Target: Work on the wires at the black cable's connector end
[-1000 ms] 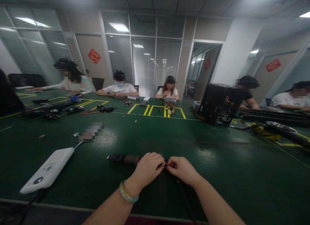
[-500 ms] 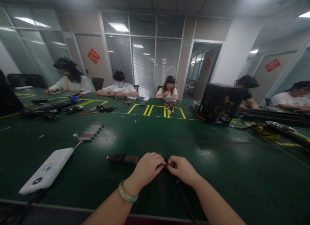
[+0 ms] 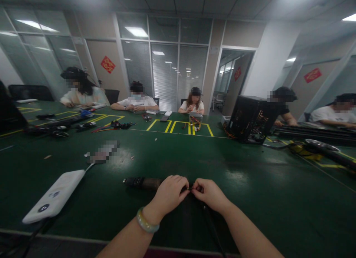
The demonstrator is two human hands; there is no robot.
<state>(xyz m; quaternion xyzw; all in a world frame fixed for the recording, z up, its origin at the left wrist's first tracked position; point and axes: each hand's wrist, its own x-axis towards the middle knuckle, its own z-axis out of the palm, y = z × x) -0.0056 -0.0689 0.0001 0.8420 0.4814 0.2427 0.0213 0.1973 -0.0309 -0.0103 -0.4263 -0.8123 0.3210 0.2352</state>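
My left hand (image 3: 170, 194) and my right hand (image 3: 210, 194) meet fingertip to fingertip near the front edge of the green table (image 3: 250, 198). Both are closed in a pinch on a small dark part (image 3: 190, 189) between them; it is too small to name. A dark cylindrical tool (image 3: 143, 183) lies on the table just left of my left hand, its right end hidden behind the knuckles. A black cable (image 3: 210, 224) runs from under my right hand toward me. A pale green bangle (image 3: 146, 223) sits on my left wrist.
A white power bank (image 3: 54, 196) with a cable lies at the front left. A black computer case (image 3: 251, 119) stands at the back right. Several people sit round the far side with tools and wires before them. Yellow tape lines (image 3: 180, 126) mark the tabletop.
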